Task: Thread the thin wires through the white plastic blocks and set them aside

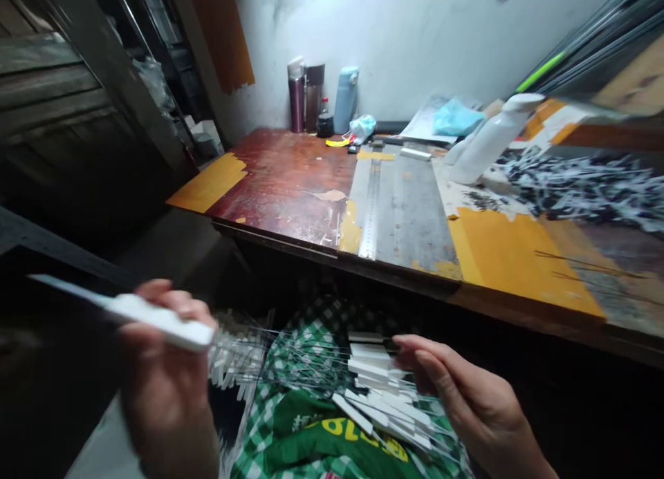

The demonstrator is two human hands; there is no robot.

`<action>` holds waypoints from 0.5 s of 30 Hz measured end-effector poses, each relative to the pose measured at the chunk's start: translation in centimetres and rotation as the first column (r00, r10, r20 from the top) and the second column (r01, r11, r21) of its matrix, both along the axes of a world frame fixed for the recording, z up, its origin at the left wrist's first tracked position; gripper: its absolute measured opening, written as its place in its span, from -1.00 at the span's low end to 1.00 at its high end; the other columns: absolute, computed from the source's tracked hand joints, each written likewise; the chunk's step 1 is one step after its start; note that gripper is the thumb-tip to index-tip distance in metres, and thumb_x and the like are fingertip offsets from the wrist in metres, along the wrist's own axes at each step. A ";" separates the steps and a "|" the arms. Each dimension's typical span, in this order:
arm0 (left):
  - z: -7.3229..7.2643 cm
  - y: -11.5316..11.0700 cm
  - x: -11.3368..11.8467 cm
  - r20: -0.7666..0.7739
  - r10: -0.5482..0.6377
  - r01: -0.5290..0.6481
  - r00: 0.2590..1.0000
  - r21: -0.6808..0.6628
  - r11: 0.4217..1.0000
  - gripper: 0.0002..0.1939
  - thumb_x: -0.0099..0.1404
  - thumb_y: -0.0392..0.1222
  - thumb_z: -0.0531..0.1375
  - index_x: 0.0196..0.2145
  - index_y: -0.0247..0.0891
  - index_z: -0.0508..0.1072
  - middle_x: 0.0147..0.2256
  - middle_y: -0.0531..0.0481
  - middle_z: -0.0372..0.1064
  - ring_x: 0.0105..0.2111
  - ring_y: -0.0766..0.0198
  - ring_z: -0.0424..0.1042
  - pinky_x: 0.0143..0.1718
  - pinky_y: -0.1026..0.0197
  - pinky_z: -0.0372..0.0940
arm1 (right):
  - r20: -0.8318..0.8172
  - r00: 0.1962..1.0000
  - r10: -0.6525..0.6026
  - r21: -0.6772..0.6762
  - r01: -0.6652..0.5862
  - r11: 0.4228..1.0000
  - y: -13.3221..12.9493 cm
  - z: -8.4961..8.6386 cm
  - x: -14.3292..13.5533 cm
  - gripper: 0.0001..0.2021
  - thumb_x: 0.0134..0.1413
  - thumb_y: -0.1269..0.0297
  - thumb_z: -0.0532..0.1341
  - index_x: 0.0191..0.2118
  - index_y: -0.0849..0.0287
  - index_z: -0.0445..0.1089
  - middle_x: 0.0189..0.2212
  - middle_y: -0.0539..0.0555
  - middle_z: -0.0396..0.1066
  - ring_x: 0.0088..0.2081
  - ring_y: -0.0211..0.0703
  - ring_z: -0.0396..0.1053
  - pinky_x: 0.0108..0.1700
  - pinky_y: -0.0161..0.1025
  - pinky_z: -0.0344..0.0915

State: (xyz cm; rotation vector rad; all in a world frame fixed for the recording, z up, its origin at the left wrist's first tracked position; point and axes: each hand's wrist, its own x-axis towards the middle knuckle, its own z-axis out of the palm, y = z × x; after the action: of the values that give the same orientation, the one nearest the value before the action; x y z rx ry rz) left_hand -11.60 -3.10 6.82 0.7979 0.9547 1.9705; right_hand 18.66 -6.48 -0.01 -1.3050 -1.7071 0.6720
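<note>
My left hand (171, 368) is raised at the lower left, closed around a white-handled piece (160, 320). A thin pale shaft sticks out of its end toward the left, blurred by motion. My right hand (467, 389) is over the right side of my lap, its fingers loosely curved and the thumb a little apart. I see nothing held in it. Beside its fingertips lie several white-handled pieces with thin metal rods (371, 372), spread over green checked cloth (259, 424). More rods cross the lap toward a pile of white pieces (236, 358) on the left.
A worn table (290, 182) stands in front, with a metal ruler (371, 209) on its grey section. Bottles (345, 99), a blue mask (456, 117) and a leaning white spray bottle (495, 137) are toward the wall. A shredded black-and-white heap (586, 189) lies right.
</note>
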 end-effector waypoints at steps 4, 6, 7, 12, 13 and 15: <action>-5.5 0.7 6.7 0.027 -0.438 0.433 0.899 -0.219 0.875 -0.80 0.21 -0.11 0.31 -0.24 -0.24 0.46 -0.34 -0.01 0.44 -0.38 0.29 0.44 -0.41 0.33 0.34 | 0.233 0.968 0.091 0.052 -0.106 0.993 0.0 1.0 -0.1 -0.70 0.32 0.29 0.06 0.09 0.11 0.37 -0.01 0.14 0.43 -0.01 -0.09 0.41 0.04 -0.24 0.39; -7.8 0.6 9.7 0.115 -0.547 0.553 0.829 -0.309 0.773 -0.80 0.20 -0.14 0.32 -0.25 -0.25 0.46 -0.29 -0.04 0.47 -0.30 0.23 0.48 -0.30 0.26 0.37 | 0.288 0.945 0.158 -0.060 -0.147 0.987 0.0 0.7 -0.1 -0.71 0.34 0.28 0.04 0.06 0.12 0.40 -0.06 0.13 0.46 -0.07 -0.13 0.45 -0.02 -0.27 0.41; -8.7 0.5 11.0 0.148 -0.572 0.585 0.807 -0.329 0.741 -0.79 0.19 -0.14 0.33 -0.26 -0.26 0.46 -0.27 -0.05 0.47 -0.27 0.20 0.48 -0.25 0.23 0.37 | 0.295 0.938 0.181 -0.121 -0.151 0.981 -0.1 0.3 0.1 -0.72 0.34 0.28 0.02 0.03 0.11 0.41 -0.11 0.11 0.49 -0.12 -0.14 0.47 -0.07 -0.29 0.43; -11.3 0.7 14.2 0.301 -0.601 0.672 0.740 -0.362 0.646 -0.70 0.13 -0.10 0.37 -0.20 -0.26 0.50 -0.21 -0.10 0.52 -0.18 0.15 0.51 -0.14 0.16 0.37 | 0.298 0.948 0.115 -0.315 -0.016 0.949 -1.4 -2.0 2.0 -0.74 0.34 0.27 0.02 -0.08 0.07 0.45 -0.21 0.04 0.53 -0.24 -0.15 0.50 -0.18 -0.29 0.41; -11.6 1.0 14.5 0.325 -0.582 0.667 0.745 -0.371 0.646 -0.67 0.13 -0.07 0.36 -0.18 -0.27 0.51 -0.19 -0.11 0.53 -0.15 0.14 0.50 -0.09 0.15 0.35 | 0.308 0.946 0.100 -0.333 0.009 0.943 -1.8 -2.4 2.5 -0.74 0.34 0.26 0.02 -0.08 0.07 0.45 -0.21 0.03 0.54 -0.24 -0.14 0.50 -0.19 -0.29 0.40; -12.1 1.6 14.9 0.335 -0.549 0.643 0.766 -0.392 0.658 -0.66 0.16 -0.02 0.33 -0.18 -0.29 0.54 -0.19 -0.13 0.54 -0.13 0.16 0.49 -0.03 0.15 0.32 | 0.328 0.940 0.090 -0.359 0.036 0.932 -2.5 -2.9 3.4 -0.73 0.34 0.25 0.01 -0.09 0.06 0.45 -0.23 0.03 0.54 -0.26 -0.13 0.50 -0.21 -0.29 0.39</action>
State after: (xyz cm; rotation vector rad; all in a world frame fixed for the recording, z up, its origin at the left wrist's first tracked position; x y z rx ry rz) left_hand 3.30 -1.52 -5.26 0.5218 0.8711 1.1218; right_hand 22.01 -8.98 -2.90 -1.7389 -1.9419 0.8450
